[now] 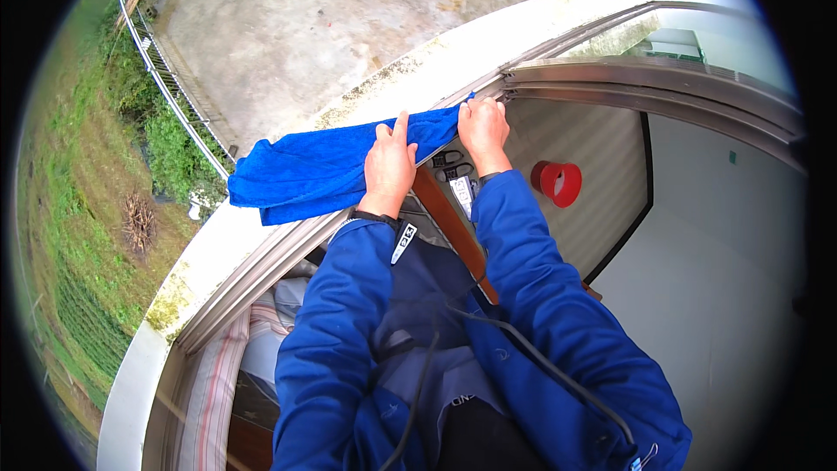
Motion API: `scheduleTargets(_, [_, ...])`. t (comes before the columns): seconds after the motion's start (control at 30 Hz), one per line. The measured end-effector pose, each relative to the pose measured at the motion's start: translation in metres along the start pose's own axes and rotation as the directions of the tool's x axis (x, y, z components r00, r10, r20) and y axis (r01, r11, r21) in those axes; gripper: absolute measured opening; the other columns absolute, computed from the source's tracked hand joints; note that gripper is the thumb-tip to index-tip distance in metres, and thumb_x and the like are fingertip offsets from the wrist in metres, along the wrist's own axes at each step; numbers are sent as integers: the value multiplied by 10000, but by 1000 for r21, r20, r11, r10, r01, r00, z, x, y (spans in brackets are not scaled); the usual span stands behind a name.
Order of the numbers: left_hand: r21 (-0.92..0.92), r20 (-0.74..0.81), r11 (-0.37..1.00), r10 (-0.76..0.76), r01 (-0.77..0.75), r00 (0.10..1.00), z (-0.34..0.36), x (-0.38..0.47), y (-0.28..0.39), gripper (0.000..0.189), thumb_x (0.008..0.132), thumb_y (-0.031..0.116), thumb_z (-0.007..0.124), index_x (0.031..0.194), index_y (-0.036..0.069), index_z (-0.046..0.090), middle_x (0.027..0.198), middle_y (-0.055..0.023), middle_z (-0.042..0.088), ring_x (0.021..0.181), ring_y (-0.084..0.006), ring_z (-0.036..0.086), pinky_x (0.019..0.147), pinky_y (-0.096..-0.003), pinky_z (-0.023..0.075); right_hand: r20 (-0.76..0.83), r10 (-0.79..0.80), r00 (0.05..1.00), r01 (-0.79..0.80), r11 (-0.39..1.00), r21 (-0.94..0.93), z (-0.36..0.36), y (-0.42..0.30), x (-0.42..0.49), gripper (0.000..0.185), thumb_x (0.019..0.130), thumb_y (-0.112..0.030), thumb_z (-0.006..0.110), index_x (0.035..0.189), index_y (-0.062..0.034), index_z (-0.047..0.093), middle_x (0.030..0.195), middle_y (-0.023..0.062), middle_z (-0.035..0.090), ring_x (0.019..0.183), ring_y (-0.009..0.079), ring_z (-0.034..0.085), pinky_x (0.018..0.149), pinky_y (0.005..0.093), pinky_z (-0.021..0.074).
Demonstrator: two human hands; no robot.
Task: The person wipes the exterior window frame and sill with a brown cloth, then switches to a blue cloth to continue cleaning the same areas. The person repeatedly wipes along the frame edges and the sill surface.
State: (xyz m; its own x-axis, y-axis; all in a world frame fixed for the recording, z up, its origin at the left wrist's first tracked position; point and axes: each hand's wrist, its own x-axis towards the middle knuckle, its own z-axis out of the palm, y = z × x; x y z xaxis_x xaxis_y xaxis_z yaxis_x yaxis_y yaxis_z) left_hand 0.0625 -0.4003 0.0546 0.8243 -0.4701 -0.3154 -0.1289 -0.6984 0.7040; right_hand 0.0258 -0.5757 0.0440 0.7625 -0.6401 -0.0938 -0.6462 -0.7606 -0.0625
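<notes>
A blue cloth (314, 167), apparently a towel, lies in folds along the white outer sill (366, 101) and the metal track of an open sliding window (274, 245). My left hand (390, 167) grips the middle of it from above, with one finger stretched forward. At the cloth's narrow right end, my right hand (484, 131) is closed on it beside the corner of the window frame (507, 78). The cloth's wide left part spreads over the sill, past my left hand. The undersides of my fingers are hidden.
Beyond the sill lies a concrete yard (294, 26) far below, with a metal railing (170, 91) and greenery. Indoors are a red bucket (569, 184), shoes (451, 167), a wooden board or edge (451, 229) and a striped curtain (216, 386). A dark cable (543, 353) crosses my jacket.
</notes>
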Motion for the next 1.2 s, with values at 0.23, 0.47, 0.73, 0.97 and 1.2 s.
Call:
scheduleTargets(0.23, [138, -105, 983, 138, -123, 985, 3, 5, -7, 331, 781, 152, 714, 1093, 96, 620, 1041, -142, 538, 967, -313, 574, 793, -400, 514, 82, -210, 974, 209, 978, 19, -6, 10, 7, 212, 826, -186, 564, 757, -16, 672, 888, 151, 624, 940, 333, 571, 805, 446, 491])
scheduleTargets(0.47, [173, -69, 959, 237, -222, 969, 7, -5, -18, 184, 817, 141, 650, 971, 58, 591, 992, -128, 554, 888, -319, 570, 751, -413, 493, 120, -206, 971, 191, 973, 127, 0, -17, -15, 204, 801, -157, 599, 739, 17, 686, 865, 166, 639, 988, 324, 575, 846, 421, 484])
scheduleTargets(0.73, [103, -135, 992, 93, -79, 986, -15, 4, -18, 403, 784, 318, 730, 1048, 44, 597, 980, -168, 574, 857, -343, 606, 723, -419, 519, 140, 401, 905, -425, 864, 270, 1, -5, 4, 128, 707, -277, 700, 727, -152, 723, 780, 104, 705, 776, 327, 678, 728, 426, 529])
scheduleTargets(0.97, [121, 1, 971, 207, -206, 978, 3, 1, 12, 243, 825, 258, 680, 855, 38, 581, 871, -152, 571, 798, -363, 615, 667, -453, 509, -89, 329, 940, -322, 943, 82, 0, 20, 37, 160, 777, -261, 666, 748, -103, 658, 797, 148, 686, 791, 363, 666, 695, 475, 517])
scheduleTargets(1.2, [100, -87, 994, -26, 35, 996, 20, -1, 27, 254, 820, 162, 650, 1046, 73, 576, 1010, -148, 592, 900, -313, 618, 736, -429, 521, -159, 130, 979, -103, 981, 165, 1, 30, 34, 147, 793, -193, 678, 762, -82, 587, 849, 87, 674, 818, 318, 635, 689, 462, 499])
